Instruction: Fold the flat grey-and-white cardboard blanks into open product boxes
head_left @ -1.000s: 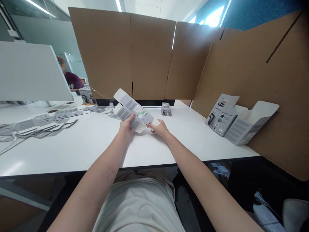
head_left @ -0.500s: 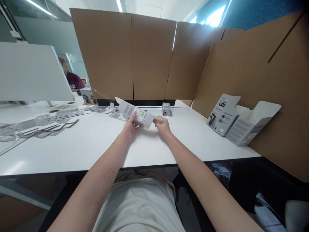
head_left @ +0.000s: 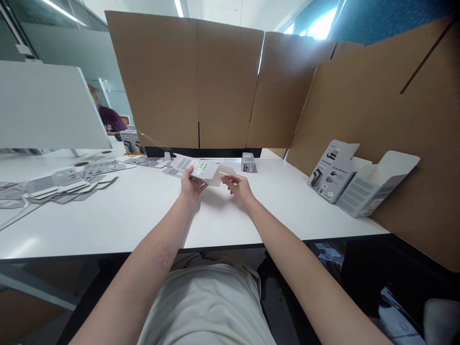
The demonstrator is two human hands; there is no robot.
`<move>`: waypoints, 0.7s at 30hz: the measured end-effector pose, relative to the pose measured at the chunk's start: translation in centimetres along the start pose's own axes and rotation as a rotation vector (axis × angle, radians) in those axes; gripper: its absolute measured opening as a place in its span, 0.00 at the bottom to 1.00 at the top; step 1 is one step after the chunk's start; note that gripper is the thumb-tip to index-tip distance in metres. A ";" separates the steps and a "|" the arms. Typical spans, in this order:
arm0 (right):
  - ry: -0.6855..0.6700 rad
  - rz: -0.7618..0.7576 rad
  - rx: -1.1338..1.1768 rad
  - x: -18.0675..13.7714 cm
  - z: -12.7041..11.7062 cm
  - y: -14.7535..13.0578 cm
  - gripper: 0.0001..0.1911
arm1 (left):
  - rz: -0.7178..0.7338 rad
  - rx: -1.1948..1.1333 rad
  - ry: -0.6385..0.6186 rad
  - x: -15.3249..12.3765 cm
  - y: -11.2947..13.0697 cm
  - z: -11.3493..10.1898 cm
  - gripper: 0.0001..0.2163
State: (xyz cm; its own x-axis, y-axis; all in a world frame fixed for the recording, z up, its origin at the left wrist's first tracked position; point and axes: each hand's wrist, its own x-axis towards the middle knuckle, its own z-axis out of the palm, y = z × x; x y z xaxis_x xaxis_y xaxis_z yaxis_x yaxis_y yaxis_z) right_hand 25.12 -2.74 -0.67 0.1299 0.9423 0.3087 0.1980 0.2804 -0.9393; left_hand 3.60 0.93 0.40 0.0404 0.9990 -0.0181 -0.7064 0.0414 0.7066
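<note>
Above the desk, my left hand [head_left: 192,186] grips a white and grey printed cardboard box [head_left: 201,167], thumb on its top face and fingers underneath. The box lies on its side, tilted, its right end towards my right hand [head_left: 239,187]. Plain white flaps [head_left: 216,178] stick out from that end, and the fingertips of my right hand pinch at one of them. Several flat printed cartons partly show behind the box's left end. Just beyond my right hand, a small closed printed box [head_left: 247,162] stands on the desk.
Flat, unfolded cartons [head_left: 61,184] lie in an overlapping pile at left. Open-topped boxes [head_left: 332,177] stand at right against a brown cardboard wall [head_left: 388,110]. Another cardboard panel [head_left: 230,86] rises behind the desk [head_left: 143,225]. A white screen [head_left: 46,105] and a person [head_left: 111,119] are farther left.
The box has turned flatter and shifted slightly left with my left hand. Its right-end flaps now show spread out, and my right hand's fingers have moved to the flap's edge.
</note>
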 end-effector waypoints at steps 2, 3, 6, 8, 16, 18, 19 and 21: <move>-0.026 -0.017 -0.004 -0.1 0.0 -0.2 0.29 | 0.001 -0.005 -0.003 0.0 0.0 -0.1 0.21; -0.040 -0.031 -0.005 -0.2 0.0 -0.3 0.29 | 0.004 -0.007 0.000 0.1 0.0 -0.2 0.21; -0.066 -0.042 -0.008 -0.3 0.0 -0.5 0.30 | 0.017 -0.021 0.010 0.1 0.0 -0.3 0.21; -0.077 -0.039 -0.012 -0.4 -0.1 -0.5 0.30 | 0.019 -0.025 0.010 0.1 0.0 -0.3 0.20; -0.086 -0.041 -0.046 -0.2 -0.1 -0.3 0.34 | -0.051 0.020 -0.049 0.0 0.1 -0.1 0.22; -0.086 -0.030 -0.045 -0.1 0.0 -0.3 0.34 | -0.074 0.048 -0.083 -0.1 0.2 -0.1 0.23; -0.087 -0.021 -0.045 -0.1 0.0 -0.2 0.34 | -0.083 0.063 -0.106 -0.2 0.2 -0.1 0.23; -0.100 -0.005 -0.047 -0.1 -0.1 -0.2 0.34 | -0.091 0.094 -0.154 -0.4 0.2 -0.1 0.23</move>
State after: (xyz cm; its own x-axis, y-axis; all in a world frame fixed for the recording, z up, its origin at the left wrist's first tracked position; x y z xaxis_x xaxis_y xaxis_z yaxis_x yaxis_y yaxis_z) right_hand 25.12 -2.96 -0.49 0.0319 0.9551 0.2946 0.2437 0.2784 -0.9290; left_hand 3.39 0.50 0.49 0.2136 0.9768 0.0178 -0.6260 0.1229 0.7701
